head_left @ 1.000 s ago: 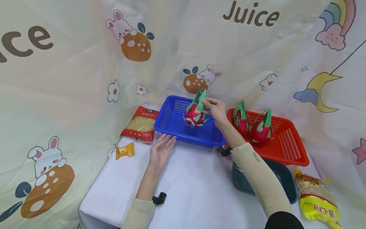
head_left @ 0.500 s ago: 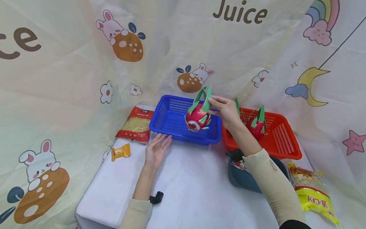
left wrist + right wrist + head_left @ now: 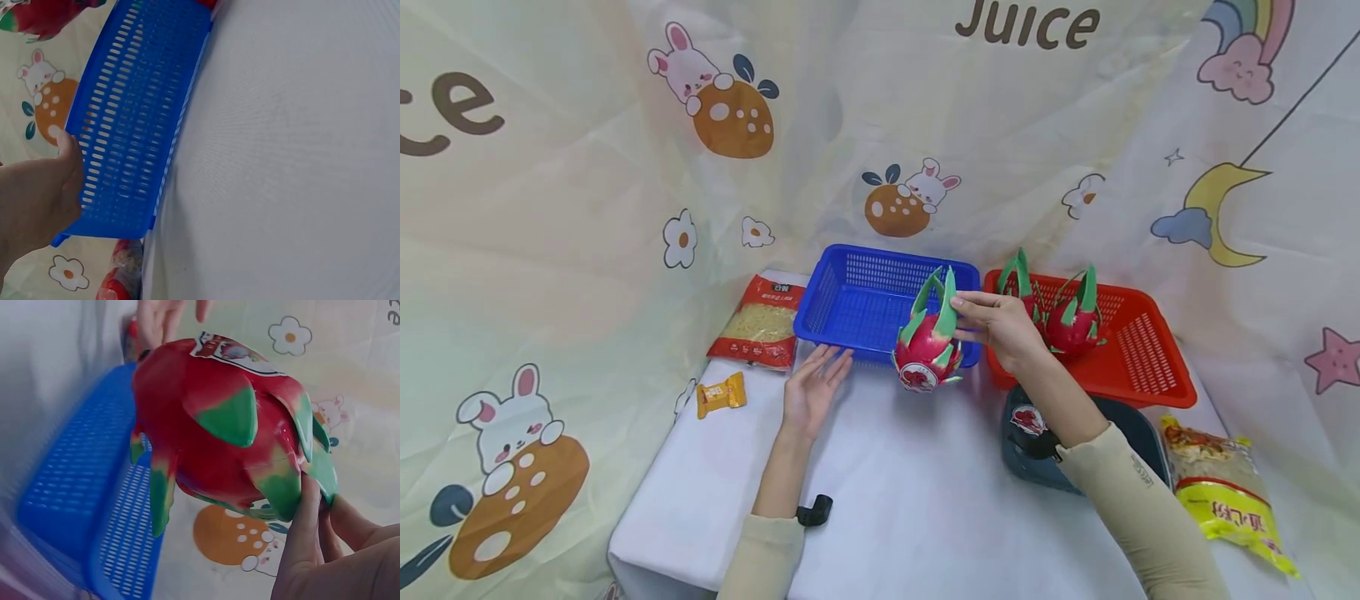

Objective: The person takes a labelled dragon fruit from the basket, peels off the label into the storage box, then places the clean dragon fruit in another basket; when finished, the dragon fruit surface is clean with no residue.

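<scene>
My right hand (image 3: 1003,327) pinches a dragon fruit (image 3: 927,346) by its green leaves. The fruit, red with green tips and a round sticker, hangs over the front right edge of the blue basket (image 3: 842,287). In the right wrist view, thumb and fingers grip the leafy end of the same dragon fruit (image 3: 219,425). My left hand (image 3: 807,392) has its fingers extended at the basket's front left rim. From the left wrist, the left hand (image 3: 47,194) shows against the wall of the blue basket (image 3: 134,125).
A red basket (image 3: 1142,342) at right holds two more dragon fruits (image 3: 1072,325). Before it stands a dark teal bin (image 3: 1138,425) with a sticker, beside a yellow food bag (image 3: 1225,492). A red pasta bag (image 3: 756,325) and an orange wrapped snack (image 3: 721,395) lie at left.
The right hand has brought the dragon fruit from above the inside of the blue basket toward me, over its front edge. The left hand stays at the rim. The head view has shifted slightly.
</scene>
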Motion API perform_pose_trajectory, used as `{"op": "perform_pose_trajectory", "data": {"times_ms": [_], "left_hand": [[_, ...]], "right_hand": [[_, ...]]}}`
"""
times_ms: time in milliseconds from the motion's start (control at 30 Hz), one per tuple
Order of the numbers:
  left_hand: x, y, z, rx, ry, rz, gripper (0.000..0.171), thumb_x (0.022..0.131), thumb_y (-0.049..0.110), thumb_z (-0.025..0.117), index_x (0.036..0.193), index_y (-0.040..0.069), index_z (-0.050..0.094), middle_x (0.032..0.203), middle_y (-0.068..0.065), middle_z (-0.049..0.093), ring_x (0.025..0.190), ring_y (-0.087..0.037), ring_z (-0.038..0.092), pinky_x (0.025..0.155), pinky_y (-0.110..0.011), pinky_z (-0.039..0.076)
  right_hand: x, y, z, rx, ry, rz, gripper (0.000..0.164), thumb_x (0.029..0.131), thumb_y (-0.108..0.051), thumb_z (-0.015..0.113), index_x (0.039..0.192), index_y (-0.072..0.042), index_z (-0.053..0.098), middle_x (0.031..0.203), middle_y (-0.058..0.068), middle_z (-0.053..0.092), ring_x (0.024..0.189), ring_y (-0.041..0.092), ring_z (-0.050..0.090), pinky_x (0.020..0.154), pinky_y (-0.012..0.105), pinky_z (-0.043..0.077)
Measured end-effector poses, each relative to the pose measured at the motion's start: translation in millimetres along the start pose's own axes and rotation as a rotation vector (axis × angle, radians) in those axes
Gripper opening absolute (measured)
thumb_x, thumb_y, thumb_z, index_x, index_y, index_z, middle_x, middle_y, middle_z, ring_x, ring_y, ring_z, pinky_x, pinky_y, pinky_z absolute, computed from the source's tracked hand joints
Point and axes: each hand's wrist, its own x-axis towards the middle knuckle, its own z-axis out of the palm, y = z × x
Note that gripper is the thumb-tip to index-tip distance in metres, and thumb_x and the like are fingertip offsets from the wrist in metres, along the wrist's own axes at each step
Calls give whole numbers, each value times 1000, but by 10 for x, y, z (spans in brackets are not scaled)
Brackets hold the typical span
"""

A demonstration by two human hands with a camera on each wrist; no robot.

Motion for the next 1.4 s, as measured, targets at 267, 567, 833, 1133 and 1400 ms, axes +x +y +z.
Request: {"op": "perform_pose_trajectory", "data": {"times_ms": [267,567,833,1133,1400], "left_hand": [[13,-4,-11,33,9,10,61,109,10,32,162,-5,6,161,-29,21,152,-53,23,123,-49,34],[23,-46,16,35,-5,-27,59,110,7,32,161,-8,8,156,-29,26,150,-55,25,125,-51,30],[28,-98,24,33,-25,-51,63,110,8,36,162,-6,3,160,-29,23,149,-53,29,124,-50,32],[20,-136,-4,1,-31,-84,61,110,10,34,163,-6,7,163,-29,21,151,-51,28,124,-47,32],[-37,-401,118,278,-167,-157,48,111,3,33,155,-16,27,158,-41,28,147,-54,33,122,-50,35]], "right_hand": [[-128,343,-115,-30,-55,55,38,98,-21,75,130,-1,71,101,4,80,92,21,78,81,38,63],[-188,665,-292,8,-73,129,21,99,-15,73,118,-9,80,99,6,80,88,23,79,79,38,64],[-141,921,-445,33,-124,186,24,101,-15,70,122,-5,77,98,6,80,89,21,79,81,38,63],[-110,1061,-497,32,-120,205,25,101,-13,70,122,-2,76,97,7,80,86,22,79,79,38,64],[-178,1038,-414,-168,-25,94,46,97,-22,77,133,5,68,101,8,79,90,25,78,81,39,63]]}}
